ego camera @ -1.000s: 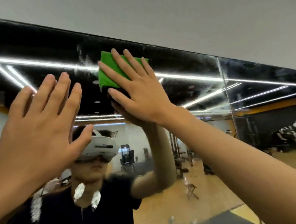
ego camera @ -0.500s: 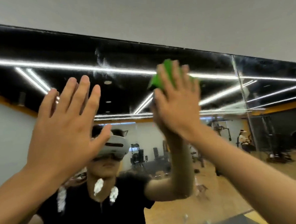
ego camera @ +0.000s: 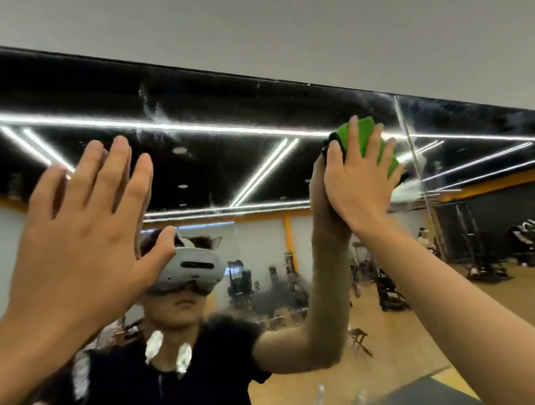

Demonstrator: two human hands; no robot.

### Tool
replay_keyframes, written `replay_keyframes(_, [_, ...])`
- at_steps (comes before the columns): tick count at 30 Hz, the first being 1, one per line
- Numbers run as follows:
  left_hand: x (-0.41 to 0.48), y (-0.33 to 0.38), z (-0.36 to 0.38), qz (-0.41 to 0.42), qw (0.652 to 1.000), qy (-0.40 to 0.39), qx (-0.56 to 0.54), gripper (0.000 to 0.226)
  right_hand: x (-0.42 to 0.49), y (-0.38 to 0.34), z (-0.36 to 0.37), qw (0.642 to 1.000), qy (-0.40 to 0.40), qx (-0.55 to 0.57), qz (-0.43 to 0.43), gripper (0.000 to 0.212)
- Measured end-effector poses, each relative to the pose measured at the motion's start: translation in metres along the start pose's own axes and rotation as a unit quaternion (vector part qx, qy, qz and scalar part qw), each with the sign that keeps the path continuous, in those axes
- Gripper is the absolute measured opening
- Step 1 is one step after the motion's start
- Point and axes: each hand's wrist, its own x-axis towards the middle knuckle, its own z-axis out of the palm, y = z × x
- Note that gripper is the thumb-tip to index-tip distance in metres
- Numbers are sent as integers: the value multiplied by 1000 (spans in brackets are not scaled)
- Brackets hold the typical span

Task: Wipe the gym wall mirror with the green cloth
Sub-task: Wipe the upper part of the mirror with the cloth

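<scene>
Right hand (ego camera: 358,183) presses a green cloth (ego camera: 368,138) flat on a gym wall mirror (ego camera: 230,168), near its top edge.

The cloth sits at about 2 o'clock in the view, under straight, spread fingers, likely so the whole palm bears on the glass. The left hand (ego camera: 82,238), at 8 o'clock, is raised with fingers wide and holds nothing (whether it touches the glass to steady the reach, I cannot tell). White smears (ego camera: 154,347) show at 6 o'clock, so much wiping appears left.
</scene>
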Motion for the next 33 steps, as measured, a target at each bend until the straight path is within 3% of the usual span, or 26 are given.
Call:
replay_keyframes(3, [-3,1,-5,-3,999,16,30,87,-44,-74,19,981,7,7,-196,64])
replay_keyframes(5, [-3,-2,-2,0,1000,23,3,87,-76,-90,26,936,-10,-17,-351,64])
replay_keyframes(8, [-2,-4,4,14,998,44,-40,86,-67,-51,15,897,-37,-27,-441,63])
replay_keyframes(10, [-2,-2,5,12,997,49,-65,86,-39,0,3,926,-41,-36,-374,64])
replay_keyframes(13, [0,-1,5,0,999,29,-31,87,-1,72,-16,988,-32,-38,-146,67])
replay_keyframes(15, [1,1,3,-9,1000,13,-2,88,20,74,-19,999,-20,-28,-25,67])
replay_keyframes(17, [0,5,-1,-10,1000,6,25,87,41,35,-13,999,-22,-9,40,64])
replay_keyframes(20, [-3,10,-11,-14,998,8,58,85,62,-60,0,1000,-20,4,-22,63])
replay_keyframes(24, [-5,13,-22,-6,997,25,76,83,17,-179,26,960,-31,-26,-277,61])
replay_keyframes(28, [-5,12,-26,0,996,14,83,84,-5,-166,25,901,-30,-27,-431,63])
replay_keyframes(30, [-6,13,-27,-2,997,12,81,84,17,-117,18,918,-20,-28,-394,66])
replay_keyframes(33, [-5,14,-27,-6,997,16,78,84,75,-21,0,977,-24,-55,-203,72])
